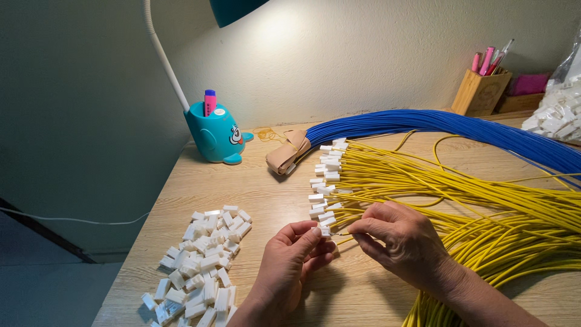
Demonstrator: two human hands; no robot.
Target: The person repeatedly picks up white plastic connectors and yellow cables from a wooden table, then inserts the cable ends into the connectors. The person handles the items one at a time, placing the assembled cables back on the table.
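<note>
A small white connector (pixel 325 231) sits pinched at the fingertips of the left hand (pixel 289 261), low in the middle of the head view, just above the wooden worktop (pixel 266 197). The right hand (pixel 400 237) faces it from the other side, its fingers closed narrowly on the bare end of a yellow wire (pixel 342 234) whose tip meets the connector. That wire belongs to a large fan of yellow wires (pixel 484 212) spread across the right half of the worktop, many of them already capped with white connectors (pixel 325 175) lined up along their left ends, just above the hands. Behind the yellow wires lies a thick bundle of blue wires (pixel 448 124), bound at its left end with tan tape (pixel 289 152). To the left of the hands, well apart from the wires, a loose pile of white connector housings (pixel 203 266) is heaped near the worktop's front edge. Farther back stands a teal bird-shaped lamp base (pixel 216 133) holding a pink marker (pixel 210 102), with a white lamp neck (pixel 163 54) rising from it. At the far right are a wooden pen holder (pixel 481 92) and a clear bag of white parts (pixel 560 109).
</note>
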